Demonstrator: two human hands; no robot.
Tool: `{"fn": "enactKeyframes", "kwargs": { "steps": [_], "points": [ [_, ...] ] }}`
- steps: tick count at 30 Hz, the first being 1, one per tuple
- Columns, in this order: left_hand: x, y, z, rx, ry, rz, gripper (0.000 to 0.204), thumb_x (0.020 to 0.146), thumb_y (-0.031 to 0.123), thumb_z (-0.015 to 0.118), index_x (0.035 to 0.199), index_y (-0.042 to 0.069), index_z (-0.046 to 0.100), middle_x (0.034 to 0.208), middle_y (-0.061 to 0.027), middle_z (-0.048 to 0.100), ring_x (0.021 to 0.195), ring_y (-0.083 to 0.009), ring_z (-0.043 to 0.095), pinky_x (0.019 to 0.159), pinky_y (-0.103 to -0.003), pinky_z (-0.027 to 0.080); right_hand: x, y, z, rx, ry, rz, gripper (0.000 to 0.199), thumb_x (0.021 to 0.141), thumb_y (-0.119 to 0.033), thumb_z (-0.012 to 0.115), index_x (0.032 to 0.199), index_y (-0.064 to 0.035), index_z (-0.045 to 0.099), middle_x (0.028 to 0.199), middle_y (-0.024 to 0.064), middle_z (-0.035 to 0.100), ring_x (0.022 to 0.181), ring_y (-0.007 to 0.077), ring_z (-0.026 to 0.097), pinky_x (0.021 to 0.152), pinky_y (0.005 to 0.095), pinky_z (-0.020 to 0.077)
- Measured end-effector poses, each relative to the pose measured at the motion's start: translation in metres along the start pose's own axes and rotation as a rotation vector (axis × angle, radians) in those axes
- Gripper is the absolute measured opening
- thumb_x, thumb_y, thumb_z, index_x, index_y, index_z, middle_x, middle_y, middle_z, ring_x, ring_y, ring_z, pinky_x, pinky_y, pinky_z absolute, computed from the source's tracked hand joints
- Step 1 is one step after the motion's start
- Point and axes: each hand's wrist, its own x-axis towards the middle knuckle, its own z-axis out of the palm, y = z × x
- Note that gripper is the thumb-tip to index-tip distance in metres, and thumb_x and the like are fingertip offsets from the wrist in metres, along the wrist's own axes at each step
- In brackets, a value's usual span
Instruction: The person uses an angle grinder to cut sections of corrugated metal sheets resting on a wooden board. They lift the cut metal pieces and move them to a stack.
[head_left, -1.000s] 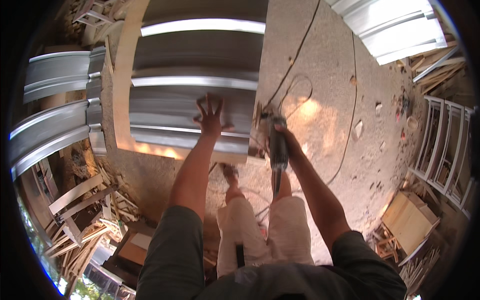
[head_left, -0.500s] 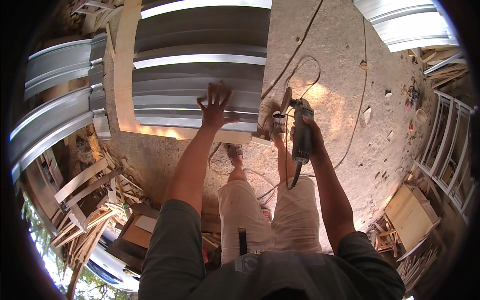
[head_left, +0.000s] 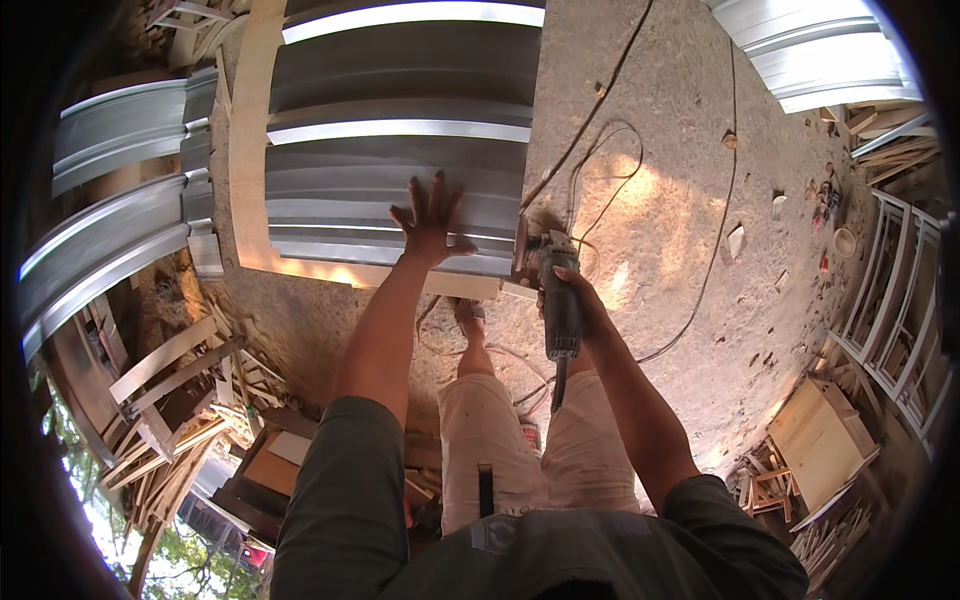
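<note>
Since the earlier frame the angle grinder (head_left: 553, 290) has come closer to the corrugated metal sheet (head_left: 400, 150), its disc now at the sheet's near right corner. The left hand (head_left: 430, 222) lies flat with spread fingers on the sheet's near edge, pressing it onto the wooden board (head_left: 250, 150) beneath. The right hand (head_left: 585, 305) grips the grinder body firmly. No finished cut is visible on the sheet, so I judge the cutting is only starting.
</note>
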Motion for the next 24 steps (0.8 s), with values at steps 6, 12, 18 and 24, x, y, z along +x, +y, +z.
{"fn": "enactKeyframes", "kwargs": {
  "steps": [6, 12, 18, 24],
  "points": [
    [-0.001, -0.005, 0.001, -0.001, 0.027, 0.025, 0.132, 0.060, 0.086, 0.070, 0.166, 0.031, 0.015, 0.173, -0.0115, -0.014, 0.152, -0.0548, -0.019, 0.097, -0.093, 0.006, -0.010, 0.014, 0.007, 0.007, 0.032, 0.010, 0.049, 0.088, -0.044, 0.073, 0.115, -0.0057, 0.058, 0.087, 0.0134, 0.069, 0.070, 0.0236, 0.069, 0.063, 0.0360, 0.0596],
    [0.001, -0.011, 0.011, -0.050, 0.103, 0.062, 0.132, 0.059, 0.087, 0.070, 0.166, 0.025, 0.021, 0.173, -0.0121, -0.014, 0.152, -0.0547, -0.020, 0.096, -0.093, 0.003, -0.010, 0.018, 0.004, 0.034, 0.041, 0.033, 0.050, 0.089, -0.043, 0.073, 0.117, -0.0060, 0.055, 0.087, 0.0146, 0.069, 0.070, 0.0248, 0.069, 0.062, 0.0365, 0.0598],
    [0.000, -0.009, 0.008, -0.050, 0.045, 0.040, 0.134, 0.061, 0.083, 0.075, 0.166, 0.023, 0.018, 0.172, -0.0143, -0.016, 0.151, -0.0530, -0.024, 0.098, -0.091, 0.000, -0.011, 0.024, 0.000, 0.097, 0.040, 0.086, 0.049, 0.090, -0.035, 0.072, 0.126, -0.0084, 0.051, 0.087, 0.0137, 0.067, 0.070, 0.0251, 0.069, 0.060, 0.0382, 0.0597],
    [0.000, -0.009, 0.009, -0.046, 0.064, 0.044, 0.134, 0.060, 0.083, 0.075, 0.166, 0.024, 0.018, 0.172, -0.0151, -0.016, 0.151, -0.0538, -0.023, 0.098, -0.092, 0.000, -0.003, 0.057, -0.022, 0.158, 0.067, 0.009, 0.048, 0.091, -0.028, 0.071, 0.131, -0.0139, 0.047, 0.087, 0.0120, 0.064, 0.069, 0.0253, 0.068, 0.059, 0.0394, 0.0589]
  ]
}}
